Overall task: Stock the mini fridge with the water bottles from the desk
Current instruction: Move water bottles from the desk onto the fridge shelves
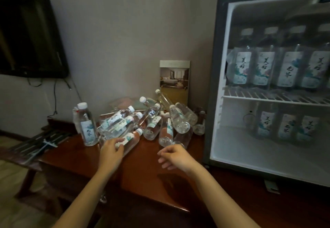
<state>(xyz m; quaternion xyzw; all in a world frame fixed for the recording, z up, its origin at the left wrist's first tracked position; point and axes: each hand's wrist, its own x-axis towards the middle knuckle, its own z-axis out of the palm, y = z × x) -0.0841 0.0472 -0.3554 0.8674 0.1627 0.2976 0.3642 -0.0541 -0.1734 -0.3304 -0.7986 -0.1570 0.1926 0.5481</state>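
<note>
Grasping a lying bottle (133, 138) at the near edge of the bottle pile (151, 120) on the desk (142, 179).

The left hand (111, 150) is extended forward from the lower left, and its fingers are curved over the labelled body of the lying bottle. The right hand (174, 157) is held just above the desk, near the pile, with fingers loosely curled and nothing held. The mini fridge (214, 84) is stood open at the right. Upright bottles (264, 66) are ranged on its wire shelf (267, 99), and more are set on its floor below.
</note>
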